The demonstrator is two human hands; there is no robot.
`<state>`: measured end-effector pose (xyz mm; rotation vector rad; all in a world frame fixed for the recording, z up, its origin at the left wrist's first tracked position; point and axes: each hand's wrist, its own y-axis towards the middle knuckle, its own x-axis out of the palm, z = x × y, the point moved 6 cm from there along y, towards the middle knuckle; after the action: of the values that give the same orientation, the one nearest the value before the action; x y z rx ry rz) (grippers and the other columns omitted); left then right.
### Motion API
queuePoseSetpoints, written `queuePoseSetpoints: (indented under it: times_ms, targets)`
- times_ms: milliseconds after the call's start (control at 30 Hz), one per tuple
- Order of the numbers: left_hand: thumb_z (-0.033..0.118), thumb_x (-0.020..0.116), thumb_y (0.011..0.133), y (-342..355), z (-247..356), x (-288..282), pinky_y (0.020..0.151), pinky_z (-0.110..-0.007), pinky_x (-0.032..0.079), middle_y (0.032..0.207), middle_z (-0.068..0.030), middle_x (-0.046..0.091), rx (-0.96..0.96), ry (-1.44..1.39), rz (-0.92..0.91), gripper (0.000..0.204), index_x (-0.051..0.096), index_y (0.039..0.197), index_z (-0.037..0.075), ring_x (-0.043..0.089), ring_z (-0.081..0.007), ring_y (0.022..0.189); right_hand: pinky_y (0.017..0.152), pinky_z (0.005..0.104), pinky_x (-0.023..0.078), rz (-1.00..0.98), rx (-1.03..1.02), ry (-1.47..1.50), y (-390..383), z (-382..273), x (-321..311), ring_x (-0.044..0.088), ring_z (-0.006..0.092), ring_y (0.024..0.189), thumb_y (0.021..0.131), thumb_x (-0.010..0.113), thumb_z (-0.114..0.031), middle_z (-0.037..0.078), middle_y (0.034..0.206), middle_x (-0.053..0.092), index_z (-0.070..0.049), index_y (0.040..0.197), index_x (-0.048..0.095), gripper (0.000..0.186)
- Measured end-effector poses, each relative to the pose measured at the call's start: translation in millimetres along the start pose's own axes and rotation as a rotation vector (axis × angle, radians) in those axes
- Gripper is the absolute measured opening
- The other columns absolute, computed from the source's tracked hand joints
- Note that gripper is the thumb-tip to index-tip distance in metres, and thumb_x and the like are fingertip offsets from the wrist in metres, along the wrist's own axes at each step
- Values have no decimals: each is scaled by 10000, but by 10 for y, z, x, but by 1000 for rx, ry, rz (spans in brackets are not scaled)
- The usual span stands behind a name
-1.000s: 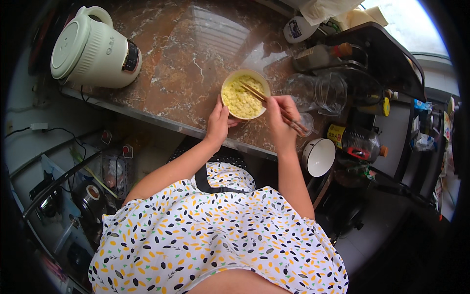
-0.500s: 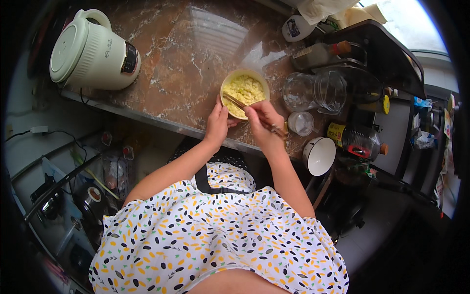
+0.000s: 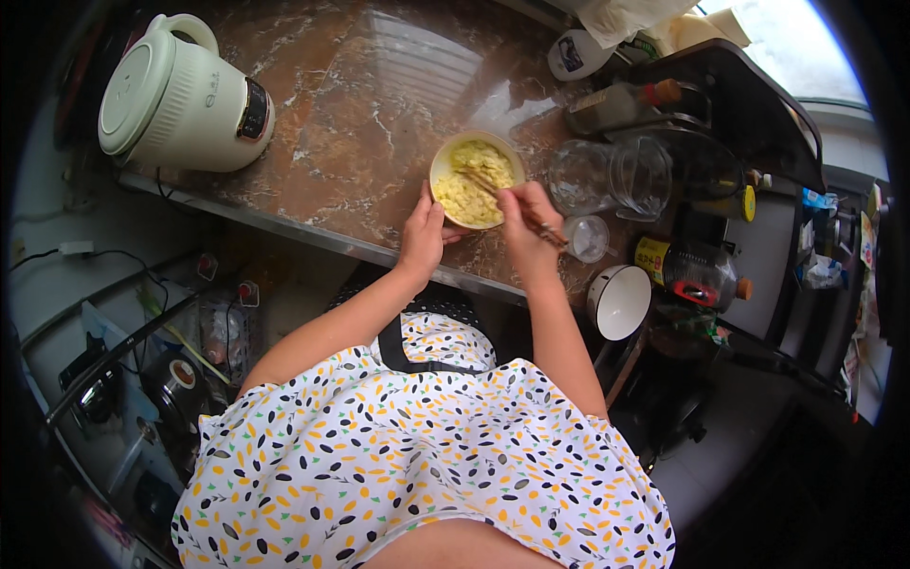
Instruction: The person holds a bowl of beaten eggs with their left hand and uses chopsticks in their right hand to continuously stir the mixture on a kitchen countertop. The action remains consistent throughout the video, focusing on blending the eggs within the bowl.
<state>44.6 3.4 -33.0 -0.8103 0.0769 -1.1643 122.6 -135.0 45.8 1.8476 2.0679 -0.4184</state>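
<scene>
1. The pale bowl point(image 3: 440, 169) rests on the brown marbled counter point(image 3: 332, 123), near its front edge. Whether its base sits flat there is hard to say, since the mash and the hands cover the lower part.
2. The left hand point(image 3: 423, 233) is clamped on the near left side of the bowl, thumb at the rim. Its other fingers run under the bowl and are partly hidden.
3. The right hand point(image 3: 533, 232) is closed around a pair of wooden chopsticks point(image 3: 486, 182). The fingers cover their middle; the back ends poke out beside the hand, and the tips are sunk out of sight.
4. Yellow, lumpy mash point(image 3: 463, 197) fills much of the bowl; what it is made of cannot be told.
5. Just right of the right hand stands a small clear cup point(image 3: 587, 238), its contents unclear. Beyond it is a glass jar point(image 3: 640, 180), so transparent that its outline blurs into the counter.
6. A white bowl with a dark rim point(image 3: 621, 305) sits near a yellow-labelled bottle point(image 3: 684, 269) of dark liquid.
7. A pale pitcher-shaped appliance point(image 3: 190, 100) stands far left; its panel is too small to read.
8. The forearms run in front of the patterned garment point(image 3: 417, 465), which the lower edge cuts off.
</scene>
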Motion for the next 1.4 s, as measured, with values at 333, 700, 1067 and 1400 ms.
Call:
queuePoseSetpoints:
  times_ms: [333,700,1067,1400]
  targets:
    - [226,301,1041,10,-14,-19,751,-308,543,1229,-113,546,32,9,13,526,120,1527,135,680,-183,868,637,222,485,-369,29,88,-91,-323,-78,617,66,711,844,686,-54,56,768,674,-4,888,637,82]
    - [225,298,1039,19,10,-24,736,-290,544,1192,-107,561,51,39,28,510,156,1519,127,677,-169,850,579,219,441,-263,137,199,160,-289,-271,554,57,634,845,690,-81,38,697,635,3,860,633,103]
    - [232,290,1043,31,3,-31,729,-286,536,1189,-90,567,45,61,23,520,131,1525,119,675,-162,847,637,224,470,-157,122,111,248,-109,-303,592,66,696,866,664,-77,50,760,670,-2,858,634,81]
    - [233,294,1043,12,39,-5,717,-281,537,1194,-93,565,44,70,16,521,133,1523,110,671,-156,837,615,222,465,-181,131,81,204,22,-237,594,77,693,849,683,-95,34,757,659,-3,854,633,105]
